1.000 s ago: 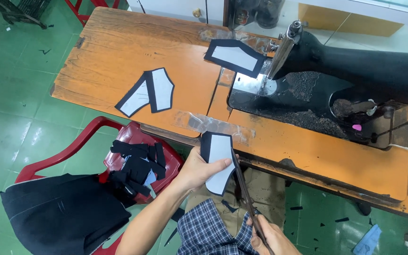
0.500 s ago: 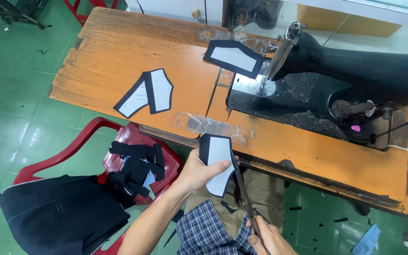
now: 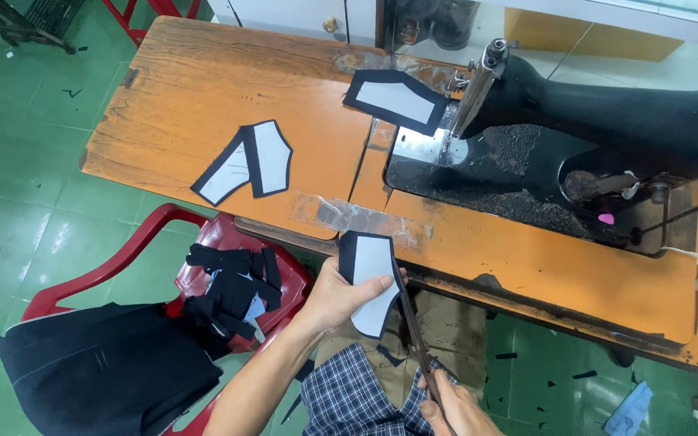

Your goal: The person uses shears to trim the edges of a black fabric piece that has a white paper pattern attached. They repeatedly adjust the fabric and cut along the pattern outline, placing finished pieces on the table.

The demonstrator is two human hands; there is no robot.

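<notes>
Left hand (image 3: 334, 297), grip clamped on a black-edged white fabric piece (image 3: 371, 282); right hand (image 3: 446, 404), grip closed on scissors (image 3: 410, 327) along its edge, below the bench (image 3: 203, 97).

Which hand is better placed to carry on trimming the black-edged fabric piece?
Right. The right hand grips the scissors, whose blades lie along the fabric piece's right edge. The left hand is occupied holding that piece.
</notes>
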